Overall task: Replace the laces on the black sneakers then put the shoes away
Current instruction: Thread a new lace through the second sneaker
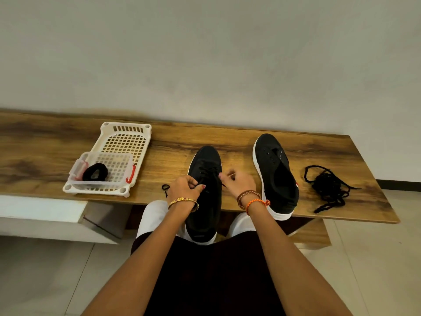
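On the long wood-grain worktop, a black canvas sneaker with a white sole lay toe-away, partly laced. The left hand and right hand each pinched a black lace end over it. To its right sat a second, unlaced black sneaker, then a loose heap of black laces. At left, a white slotted plastic basket held a clear plastic tub containing a coiled black lace.

Both forearms are stretched forward, side by side. The left hand is curled in a pinching grip; the right hand is curled likewise.
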